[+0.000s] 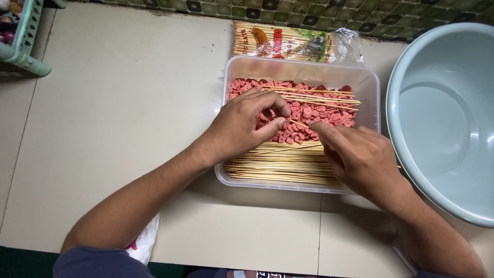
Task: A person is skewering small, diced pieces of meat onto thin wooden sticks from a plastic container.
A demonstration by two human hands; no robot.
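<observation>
- Clear plastic tub [370, 82] sat centre frame on a pale tiled floor [113, 103], packed w/ small red-pink sliced pieces [314, 110] in its upper half.
- Loose bamboo skewers [278, 164] lay in a thick bundle along the tub's 6 o'clock edge; a few more skewers [319, 95] lay across the red pieces toward 12 o'clock.
- Left hand [242, 126] came in from 7 o'clock, resting over the tub's 9 o'clock side. Fingers curled narrow, thumb & forefinger pinched together over the red pieces; looked like a piece was b/w the tips, but too small to tell for sure.
- Right hand [360, 154] came in from 5 o'clock, over the tub's 4 o'clock corner. Fingers closed narrow on a single skewer [299, 124], whose tip pointed at 10 o'clock toward the left thumb.
- Skewer tip & left fingertips were just beside each other, approx. touching, above the middle of the red pieces.
- Printed packet of skewers [278, 44], clear wrap open at its 3 o'clock end, lay touching the tub's 12 o'clock wall.
- Big pale grey-blue basin [442, 118] stood at 3 o'clock, just beside the tub.
- Green plastic basket [25, 46] corner showed at 10 o'clock, well apart from the hands.
- White plastic bag [146, 239] peeked out under the left forearm at 7 o'clock.
- Strip of green patterned tile [309, 13] ran along 12 o'clock.
</observation>
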